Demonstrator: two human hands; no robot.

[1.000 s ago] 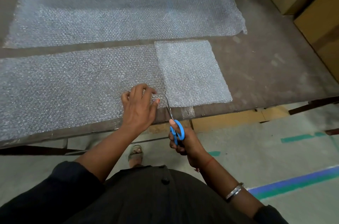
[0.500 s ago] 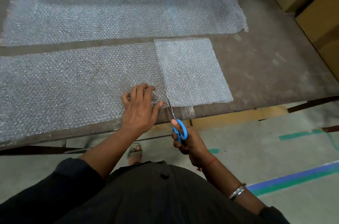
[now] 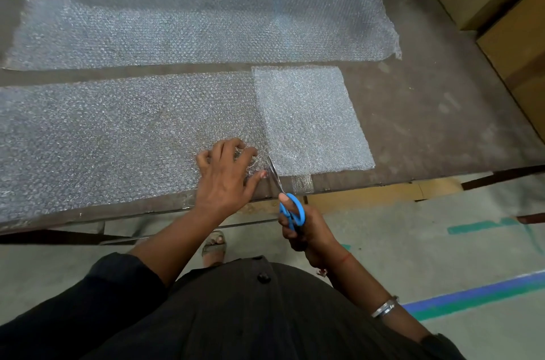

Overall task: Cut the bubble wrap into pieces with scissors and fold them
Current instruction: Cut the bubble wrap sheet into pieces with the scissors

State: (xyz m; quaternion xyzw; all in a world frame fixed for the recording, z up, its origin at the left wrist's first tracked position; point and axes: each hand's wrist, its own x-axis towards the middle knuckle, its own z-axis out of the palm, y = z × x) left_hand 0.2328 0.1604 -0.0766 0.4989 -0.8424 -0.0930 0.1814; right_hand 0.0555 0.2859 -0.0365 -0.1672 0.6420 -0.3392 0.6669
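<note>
nearest the camera is the person's dark shirt (image 3: 236, 315), with a foot (image 3: 214, 243) in a sandal showing on the grey floor (image 3: 413, 241) below the table edge. a metal bangle (image 3: 384, 307) sits on the right forearm, and a thin red thread circles the right wrist. blue and green tape lines (image 3: 477, 294) run across the floor at right.

the right hand (image 3: 306, 230) grips the blue-handled scissors (image 3: 287, 200), thumb through the upper loop and fingers curled round the lower one. the blades point up and away, slightly apart, their tips at the near edge of the bubble wrap strip (image 3: 103, 138), just right of the left thumb.

the left hand (image 3: 227, 173) presses down on the strip near the table's front edge, fingers spread and bent at the tips, bunching the wrap a little under them. its thumb reaches toward the blades.

the strip lies flat on the brown table (image 3: 427, 123), stretching left out of view. its right end is a whiter, denser rectangle (image 3: 309, 120), apparently a doubled layer, which begins just right of the blades. a small bit of clear tape (image 3: 301, 182) lies at the table edge under that rectangle.

beyond a bare gap, a wider sheet (image 3: 191, 11) of bubble wrap covers the far table. cardboard boxes (image 3: 501, 5) stand at far right.
</note>
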